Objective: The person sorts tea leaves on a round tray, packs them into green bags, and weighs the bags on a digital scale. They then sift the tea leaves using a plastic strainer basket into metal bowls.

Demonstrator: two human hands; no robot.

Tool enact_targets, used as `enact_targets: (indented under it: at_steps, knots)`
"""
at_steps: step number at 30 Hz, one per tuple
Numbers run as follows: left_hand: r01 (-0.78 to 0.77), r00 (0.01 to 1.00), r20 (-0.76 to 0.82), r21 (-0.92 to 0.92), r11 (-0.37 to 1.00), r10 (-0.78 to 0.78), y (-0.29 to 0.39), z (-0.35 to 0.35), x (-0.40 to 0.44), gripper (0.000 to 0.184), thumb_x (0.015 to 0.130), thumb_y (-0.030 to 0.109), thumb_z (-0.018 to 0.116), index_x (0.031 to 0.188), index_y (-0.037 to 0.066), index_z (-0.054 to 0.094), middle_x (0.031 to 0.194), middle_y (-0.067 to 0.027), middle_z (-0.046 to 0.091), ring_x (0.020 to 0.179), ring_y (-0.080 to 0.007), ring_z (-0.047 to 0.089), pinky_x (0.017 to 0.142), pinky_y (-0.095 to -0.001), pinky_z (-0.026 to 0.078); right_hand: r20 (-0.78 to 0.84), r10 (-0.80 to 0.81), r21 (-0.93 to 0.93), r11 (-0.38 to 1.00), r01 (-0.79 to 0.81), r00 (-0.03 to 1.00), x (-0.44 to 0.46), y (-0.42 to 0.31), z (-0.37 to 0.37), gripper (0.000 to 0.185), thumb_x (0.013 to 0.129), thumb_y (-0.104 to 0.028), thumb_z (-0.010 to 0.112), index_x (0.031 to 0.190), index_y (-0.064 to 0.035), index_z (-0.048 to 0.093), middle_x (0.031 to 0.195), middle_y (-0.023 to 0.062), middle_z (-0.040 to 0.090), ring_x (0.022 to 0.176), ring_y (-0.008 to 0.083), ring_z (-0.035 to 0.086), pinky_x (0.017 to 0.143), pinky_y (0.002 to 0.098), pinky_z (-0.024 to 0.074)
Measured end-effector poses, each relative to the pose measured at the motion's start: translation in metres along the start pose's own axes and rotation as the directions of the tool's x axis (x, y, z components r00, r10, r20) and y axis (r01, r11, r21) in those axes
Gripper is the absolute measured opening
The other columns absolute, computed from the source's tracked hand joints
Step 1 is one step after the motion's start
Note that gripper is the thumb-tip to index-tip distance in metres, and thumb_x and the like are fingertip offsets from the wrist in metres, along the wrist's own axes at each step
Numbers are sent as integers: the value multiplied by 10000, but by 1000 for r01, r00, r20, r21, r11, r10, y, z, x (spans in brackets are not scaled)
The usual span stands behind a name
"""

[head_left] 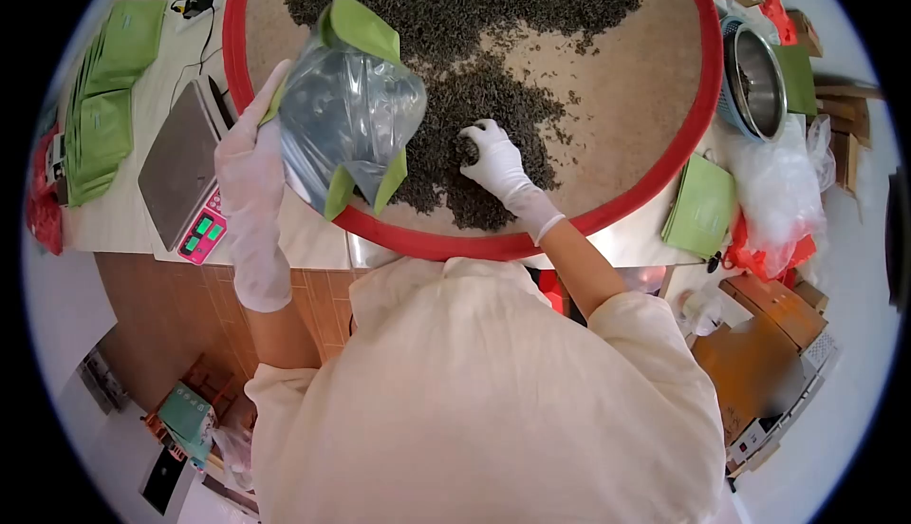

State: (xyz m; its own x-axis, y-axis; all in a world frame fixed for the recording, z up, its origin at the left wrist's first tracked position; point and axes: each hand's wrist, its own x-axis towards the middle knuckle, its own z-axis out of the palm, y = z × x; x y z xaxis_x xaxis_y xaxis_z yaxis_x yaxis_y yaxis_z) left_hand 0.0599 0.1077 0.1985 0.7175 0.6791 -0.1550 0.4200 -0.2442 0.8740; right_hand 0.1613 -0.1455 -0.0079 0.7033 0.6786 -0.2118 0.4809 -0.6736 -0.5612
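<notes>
On a pale bench (pixel 104 232), a red-rimmed tray (pixel 418 236) holds dark leaves (pixel 465 2); apart, the left hand (pixel 251 135) grips a bag (pixel 351 97), the right hand (pixel 495 161) clutches leaves.

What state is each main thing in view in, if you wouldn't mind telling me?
Bag: held up, puffed out
Left hand: gloved, gripping bag
Leaves: loose, heaped
Right hand: gloved, curled around leaves
Tray: partly covered by leaves
Scale: on, display lit
Green pouches: overlapping
Bowl: uncovered
</notes>
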Motion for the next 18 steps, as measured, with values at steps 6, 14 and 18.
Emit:
enact_targets:
  at_steps: [6,14,18]
  knots:
    - [-8,999,47,310,951,-7,6,21,-11,442,862,158,466,1262,318,569,897,-153,662,740,-220,623,750,-303,481,231,271,934,207,-291,934,-21,-4,-68,309,707,31,697,983,-97,643,910,-37,630,859,74,563,776,223,463]
    - [-199,979,159,636,746,126,8,61,-14,423,852,234,491,1263,300,566,906,-152,667,840,-311,642,784,-409,485,-80,50,940,337,59,996,-34,-100,-183,336,724,-16,701,1047,-50,617,1020,2,624,943,93,570,857,249,461]
    - [-239,971,158,610,756,179,-2,67,-13,423,854,244,496,1268,301,561,921,-155,667,849,-327,639,790,-421,484,59,-156,842,539,34,986,-7,-128,-164,427,744,-96,740,1135,-49,573,1076,36,614,1014,147,576,937,274,441]
